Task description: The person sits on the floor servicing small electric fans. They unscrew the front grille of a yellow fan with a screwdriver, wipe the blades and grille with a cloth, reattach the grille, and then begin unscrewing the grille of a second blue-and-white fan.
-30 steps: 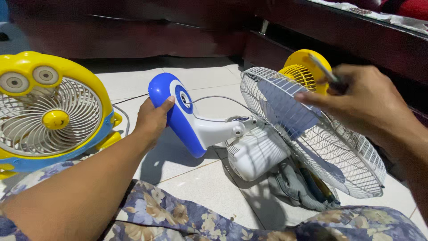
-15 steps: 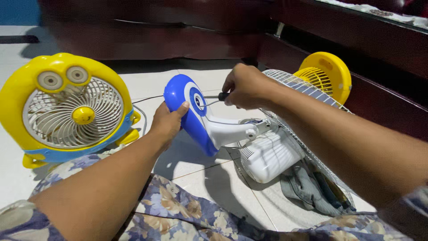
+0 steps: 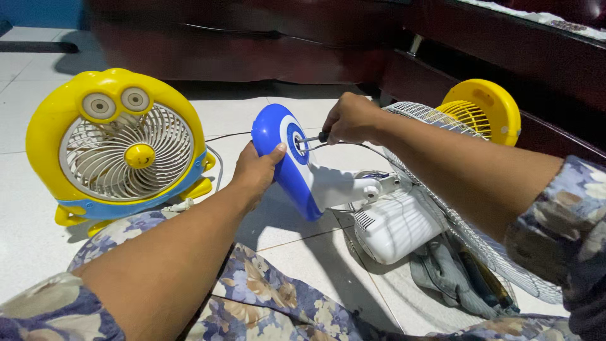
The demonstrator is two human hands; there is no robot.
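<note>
A white table fan lies on its side on the tiled floor, its blue and white round base tipped up and facing me. My left hand grips the left edge of that base. My right hand holds a screwdriver with a dark handle, and the metal tip rests in the centre of the base. The fan's white motor housing and wire grille lie to the right under my right forearm.
A yellow and blue cartoon-faced fan stands upright at the left. A second yellow fan stands at the back right by dark wooden furniture. A grey cloth lies under the grille. My floral-clothed legs fill the foreground.
My right hand has swung from the right side over the grille across to the base and set the screwdriver tip on its centre. My left hand has kept its hold on the base.
</note>
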